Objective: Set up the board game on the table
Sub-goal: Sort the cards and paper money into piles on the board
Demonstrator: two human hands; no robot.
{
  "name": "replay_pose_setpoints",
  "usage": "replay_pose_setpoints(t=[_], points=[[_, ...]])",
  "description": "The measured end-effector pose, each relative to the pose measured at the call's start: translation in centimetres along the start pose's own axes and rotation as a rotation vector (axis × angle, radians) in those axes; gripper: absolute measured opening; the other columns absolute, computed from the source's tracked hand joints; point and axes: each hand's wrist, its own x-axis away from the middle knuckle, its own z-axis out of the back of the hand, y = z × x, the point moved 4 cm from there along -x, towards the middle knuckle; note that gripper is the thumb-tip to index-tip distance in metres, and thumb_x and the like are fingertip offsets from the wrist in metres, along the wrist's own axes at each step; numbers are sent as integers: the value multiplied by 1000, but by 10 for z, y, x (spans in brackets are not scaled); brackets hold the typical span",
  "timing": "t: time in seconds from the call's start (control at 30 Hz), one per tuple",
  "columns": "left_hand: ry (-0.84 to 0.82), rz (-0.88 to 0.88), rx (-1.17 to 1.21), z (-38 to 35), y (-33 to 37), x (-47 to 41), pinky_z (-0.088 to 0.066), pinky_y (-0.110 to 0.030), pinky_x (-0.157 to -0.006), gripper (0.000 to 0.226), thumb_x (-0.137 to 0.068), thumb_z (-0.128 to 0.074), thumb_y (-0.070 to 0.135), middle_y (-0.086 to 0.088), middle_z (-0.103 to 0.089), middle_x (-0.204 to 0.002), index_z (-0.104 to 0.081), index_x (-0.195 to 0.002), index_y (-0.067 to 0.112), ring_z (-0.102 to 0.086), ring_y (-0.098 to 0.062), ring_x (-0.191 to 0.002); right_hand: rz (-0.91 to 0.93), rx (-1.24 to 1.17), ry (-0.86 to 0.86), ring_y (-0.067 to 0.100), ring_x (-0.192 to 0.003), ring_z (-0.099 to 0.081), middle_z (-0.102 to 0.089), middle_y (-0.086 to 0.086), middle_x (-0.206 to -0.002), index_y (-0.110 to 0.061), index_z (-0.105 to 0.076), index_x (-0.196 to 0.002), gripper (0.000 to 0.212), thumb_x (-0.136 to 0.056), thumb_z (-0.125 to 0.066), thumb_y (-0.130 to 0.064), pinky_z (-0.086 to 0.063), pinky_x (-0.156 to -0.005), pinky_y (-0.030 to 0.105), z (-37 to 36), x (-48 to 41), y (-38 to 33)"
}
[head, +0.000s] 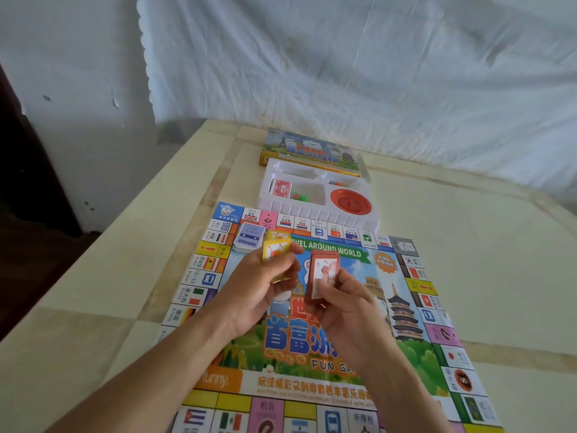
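The colourful game board [415,345] lies flat on the table, its "TRAVEL AROUND WORLD" banner facing me. Above its middle, my left hand [262,289] grips a yellow-backed stack of cards [274,251]. My right hand [349,310] holds a red-backed stack of cards [323,273] upright, close beside the yellow one. A blue-backed card stack [249,237] rests on the board's far left corner, with another yellow card [278,235] just right of it.
Beyond the board stands a white plastic insert tray [312,210] holding red paper money [281,186], small green pieces [299,195] and a red spinner dish [350,201]. The box lid [307,150] lies behind it. A white sheet hangs at the back.
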Motion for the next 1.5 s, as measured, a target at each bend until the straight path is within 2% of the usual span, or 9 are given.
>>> replay_pose_setpoints(t=[0.33,0.53,0.67,0.87,1.03,1.2,1.3,1.37,1.5], points=[[-160,-56,-37,-9,2,6,-56,-32,-77,32,-67,-80,19,-15,-72,-99,-72,-97,9,-68,-27,-92,82,-45,-32,21,-76,-60,-67,15,-98,-3,-63,-113,32,-83,-54,-5,-51,-65,30,-2,0,5],[259,-208,-370,7,10,3,-49,-12,-62,8,-82,-70,20,12,-70,-70,-73,-89,15,-61,7,-62,435,1547,188,12,-88,-50,-58,-2,-103,-16,-56,-114,25,-93,-51,-5,-40,-71,18,3,0,-21],[170,-221,-815,0,0,3,-53,-24,-64,9,-90,-63,31,7,-72,-79,-70,-86,33,-66,-8,-72,299,1881,19,15,-104,-42,-49,-3,-116,-20,-39,-124,42,-87,-54,-6,-45,-84,28,2,-1,-4],[84,-71,-771,1,-11,-2,-58,-32,-71,16,-93,-59,28,-2,-74,-81,-71,-90,17,-71,-19,-76,239,1734,101,15,-91,-51,-56,-1,-103,-17,-46,-107,21,-91,-49,-4,-48,-74,28,4,-3,-4],[125,12,-286,7,-8,-2,-56,-35,-78,27,-77,-72,31,-8,-72,-84,-71,-97,13,-69,-23,-80,-41,350,206,21,-78,-65,-69,13,-95,-7,-62,-104,19,-96,-45,-3,-53,-64,29,5,-6,-5],[126,40,-312,0,-8,2,-55,-27,-61,26,-79,-74,20,-4,-74,-77,-68,-101,8,-71,-16,-67,-16,290,215,26,-87,-69,-71,13,-98,-8,-62,-109,19,-95,-50,-8,-55,-74,35,-8,-5,7],[207,36,-294,5,-3,1,-48,-18,-48,15,-82,-70,12,-3,-73,-70,-68,-95,5,-66,-8,-54,165,836,229,7,-103,-62,-61,-6,-117,-19,-47,-131,42,-91,-60,-20,-52,-88,28,-5,-3,-4],[187,33,-282,4,-2,0,-45,-16,-46,7,-83,-69,6,-4,-71,-69,-68,-89,4,-61,-6,-49,378,1420,167,1,-131,-29,-31,-21,-136,-25,-23,-146,75,-85,-66,-34,-27,-111,27,-4,2,-14],[106,35,-335,2,-4,-1,-44,-18,-51,3,-81,-72,8,1,-66,-60,-69,-81,9,-52,-6,-48,546,1903,-85,10,-140,-7,-23,-8,-152,-19,-13,-150,94,-79,-68,-46,-4,-115,29,-6,3,-14]])
